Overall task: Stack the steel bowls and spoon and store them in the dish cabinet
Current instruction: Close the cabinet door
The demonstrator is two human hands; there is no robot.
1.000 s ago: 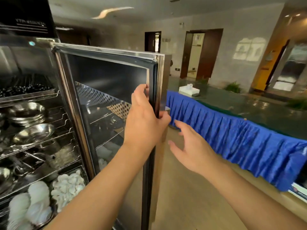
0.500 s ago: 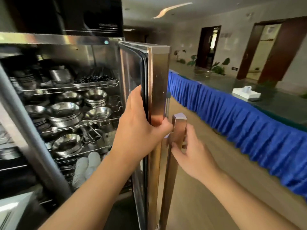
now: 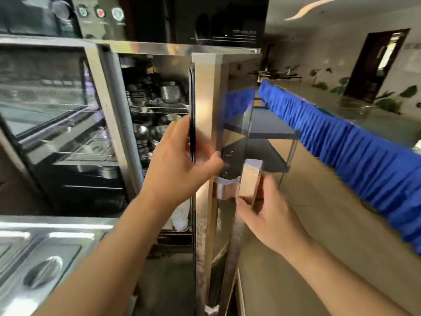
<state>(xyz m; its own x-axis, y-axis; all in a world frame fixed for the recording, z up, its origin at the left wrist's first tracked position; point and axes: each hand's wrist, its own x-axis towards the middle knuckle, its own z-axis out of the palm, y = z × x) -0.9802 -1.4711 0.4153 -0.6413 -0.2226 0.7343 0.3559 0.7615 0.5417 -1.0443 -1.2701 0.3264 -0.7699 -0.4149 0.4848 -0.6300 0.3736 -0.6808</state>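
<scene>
The steel dish cabinet (image 3: 145, 47) stands ahead with its right door (image 3: 205, 106) seen almost edge-on and a narrow gap left beside it. Through the gap I see steel bowls (image 3: 145, 131) stacked on wire shelves, with stacked plates above them. My left hand (image 3: 180, 160) wraps the door's free edge, fingers inside and thumb on the outer face. My right hand (image 3: 266, 213) grips the door's vertical bar handle (image 3: 248, 183) near its top. No spoon shows.
The cabinet's left glass door (image 3: 50, 106) is shut. A steel counter with recessed pans (image 3: 34, 252) sits at the lower left. A long table with a blue pleated skirt (image 3: 355, 151) runs along the right, with tan floor (image 3: 319, 224) between it and the cabinet.
The door has swung a long way toward the cabinet, narrowing the gap. My right hand, free a second ago, now holds the bar handle. My left hand stayed on the door edge.
</scene>
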